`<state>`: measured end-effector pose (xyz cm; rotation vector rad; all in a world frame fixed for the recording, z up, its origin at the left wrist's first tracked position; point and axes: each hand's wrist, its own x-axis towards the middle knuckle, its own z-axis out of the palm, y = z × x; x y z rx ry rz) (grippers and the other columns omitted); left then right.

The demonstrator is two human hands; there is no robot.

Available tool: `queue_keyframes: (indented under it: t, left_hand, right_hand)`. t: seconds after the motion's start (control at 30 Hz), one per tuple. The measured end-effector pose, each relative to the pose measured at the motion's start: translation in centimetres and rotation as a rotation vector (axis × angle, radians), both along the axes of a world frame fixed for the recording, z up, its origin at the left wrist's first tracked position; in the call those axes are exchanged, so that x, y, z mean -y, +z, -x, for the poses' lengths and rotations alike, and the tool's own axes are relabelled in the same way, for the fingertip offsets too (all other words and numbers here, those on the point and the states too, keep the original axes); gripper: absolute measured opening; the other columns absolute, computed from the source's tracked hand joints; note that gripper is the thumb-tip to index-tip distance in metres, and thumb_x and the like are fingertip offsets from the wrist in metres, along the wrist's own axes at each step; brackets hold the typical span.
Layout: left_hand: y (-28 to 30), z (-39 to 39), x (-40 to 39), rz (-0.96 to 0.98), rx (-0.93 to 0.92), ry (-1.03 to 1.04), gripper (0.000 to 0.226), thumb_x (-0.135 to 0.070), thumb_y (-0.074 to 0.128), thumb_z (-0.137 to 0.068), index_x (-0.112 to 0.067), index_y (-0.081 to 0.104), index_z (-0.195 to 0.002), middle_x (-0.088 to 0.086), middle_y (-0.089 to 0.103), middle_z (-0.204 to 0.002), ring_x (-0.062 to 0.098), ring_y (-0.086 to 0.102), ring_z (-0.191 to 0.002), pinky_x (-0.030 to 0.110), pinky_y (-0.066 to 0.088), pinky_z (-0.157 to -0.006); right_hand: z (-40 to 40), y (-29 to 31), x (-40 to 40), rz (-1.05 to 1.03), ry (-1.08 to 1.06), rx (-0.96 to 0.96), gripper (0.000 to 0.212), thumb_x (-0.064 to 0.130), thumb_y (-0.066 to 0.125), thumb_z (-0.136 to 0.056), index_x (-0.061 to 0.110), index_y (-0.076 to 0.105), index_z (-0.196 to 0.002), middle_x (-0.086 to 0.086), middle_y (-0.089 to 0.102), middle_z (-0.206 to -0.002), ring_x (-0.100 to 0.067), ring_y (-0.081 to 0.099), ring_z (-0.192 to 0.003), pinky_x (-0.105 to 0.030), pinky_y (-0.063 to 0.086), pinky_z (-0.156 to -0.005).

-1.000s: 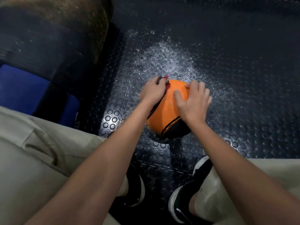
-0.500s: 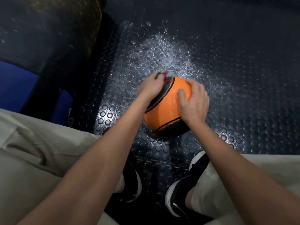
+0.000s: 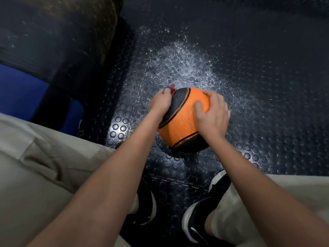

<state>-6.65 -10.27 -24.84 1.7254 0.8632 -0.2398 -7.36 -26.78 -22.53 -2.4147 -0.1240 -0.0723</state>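
The basketball [image 3: 185, 122] rested on the studded floor [image 3: 267, 125], and the right hand [image 3: 212, 115] gripped it with curled fingers. At its far-left side the left hand [image 3: 160, 104] pinched a red-tipped tool [image 3: 172, 87] against it. The job seemed midway.

Red item [image 3: 172, 86]: mostly hidden in left hand [image 3: 160, 103]; kind indeterminable. Ball [image 3: 183, 122]: right flank covered by right hand [image 3: 212, 115]. Left shoe [image 3: 146, 209]: largely behind forearm [image 3: 110, 175]. Dark bulk [image 3: 53, 36], upper left: blurred, unidentified.

One orange-and-black ball [image 3: 183, 122], one small red-tipped item [image 3: 172, 87], two hands — left hand [image 3: 160, 102], right hand [image 3: 213, 113] — and two black shoes [image 3: 145, 205] [image 3: 201, 216]
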Motion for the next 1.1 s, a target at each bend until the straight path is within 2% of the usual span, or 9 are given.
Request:
queue_keyframes:
  t: [0.1,0.2,0.3,0.43,0.63,0.77,0.83,0.93,1.1]
  left_hand:
    - [2.0,-0.9,2.0,-0.403,0.073,-0.205,0.036,-0.040,0.028,-0.105,-0.023,0.059,-0.113,-0.005,0.058,-0.098,0.017,0.056,-0.088,0.033,0.040,-0.077]
    - [2.6,-2.0,3.1,-0.560,0.244,-0.401,0.042,-0.043,0.031,-0.101,-0.029,0.060,-0.128,0.001,0.063,-0.129,0.023,0.056,-0.116,0.039,0.043,-0.095]
    - [1.9,-1.9,3.0,-0.442,0.321,-0.390,0.039,-0.045,0.034,-0.104,-0.031,0.061,-0.130,-0.002,0.062,-0.124,0.018,0.055,-0.114,0.031,0.040,-0.086]
    - [1.6,-1.4,2.6,-0.347,0.313,-0.214,0.033,-0.046,0.033,-0.104,-0.030,0.061,-0.098,-0.007,0.063,-0.098,0.015,0.058,-0.091,0.029,0.035,-0.065]
    - [-1.9,1.3,0.0,0.070,0.112,0.043,0.044,-0.052,0.027,-0.103,-0.024,0.058,-0.090,0.001,0.058,-0.087,0.020,0.054,-0.078,0.036,0.044,-0.074]
    - [-1.0,1.0,0.9,0.120,0.033,0.130,0.045,-0.052,0.028,-0.103,-0.020,0.059,-0.104,0.009,0.063,-0.099,0.021,0.056,-0.078,0.036,0.048,-0.072]
    - [1.1,0.0,2.5,-0.153,0.048,-0.047,0.042,-0.049,0.027,-0.106,-0.024,0.057,-0.122,0.005,0.064,-0.110,0.018,0.059,-0.086,0.034,0.050,-0.075]
    - [3.4,-1.3,4.4,-0.423,0.196,-0.313,0.048,-0.051,0.029,-0.104,-0.033,0.047,-0.145,0.003,0.052,-0.144,0.023,0.050,-0.127,0.043,0.040,-0.106]
    - [0.0,-0.2,2.0,-0.050,0.136,-0.149,0.060,-0.061,0.019,-0.104,-0.027,0.048,-0.144,0.004,0.061,-0.125,0.019,0.060,-0.108,0.038,0.048,-0.098]
  right_hand:
    - [0.2,-0.1,-0.4,0.000,-0.119,-0.004,0.050,0.049,0.043,-0.086,0.027,0.059,-0.128,0.002,0.057,-0.131,-0.020,0.051,-0.121,-0.041,0.032,-0.104]
    - [0.1,-0.2,-0.2,-0.012,-0.236,-0.038,0.056,0.055,0.037,-0.084,0.028,0.059,-0.128,-0.001,0.058,-0.132,-0.026,0.051,-0.122,-0.042,0.032,-0.103]
    - [-0.8,-0.3,0.8,-0.082,-0.293,-0.128,0.053,0.054,0.036,-0.085,0.030,0.057,-0.127,0.001,0.057,-0.132,-0.024,0.050,-0.123,-0.043,0.030,-0.107]
    - [-1.6,-0.1,0.8,-0.099,-0.284,-0.156,0.045,0.052,0.041,-0.090,0.032,0.057,-0.126,0.006,0.058,-0.130,-0.018,0.050,-0.123,-0.039,0.027,-0.107]
    - [-0.5,0.2,-0.1,-0.070,-0.231,-0.124,0.044,0.054,0.042,-0.088,0.033,0.057,-0.124,0.011,0.058,-0.129,-0.013,0.050,-0.120,-0.037,0.029,-0.106]
    - [-0.4,-0.1,-0.1,-0.077,-0.273,-0.117,0.044,0.054,0.041,-0.090,0.033,0.057,-0.125,0.011,0.059,-0.128,-0.014,0.051,-0.119,-0.040,0.030,-0.107]
    - [-0.4,-0.2,0.1,-0.108,-0.359,-0.143,0.043,0.052,0.042,-0.092,0.032,0.057,-0.127,0.008,0.059,-0.133,-0.019,0.050,-0.123,-0.041,0.029,-0.107]
    - [-1.2,-0.3,1.1,-0.128,-0.493,-0.260,0.043,0.050,0.038,-0.096,0.037,0.053,-0.134,-0.001,0.053,-0.144,-0.028,0.045,-0.131,-0.045,0.027,-0.109]
    - [-3.5,0.3,3.0,-0.024,-0.337,-0.368,0.045,0.050,0.024,-0.101,0.039,0.053,-0.133,-0.006,0.045,-0.146,-0.029,0.038,-0.135,-0.046,0.023,-0.114]
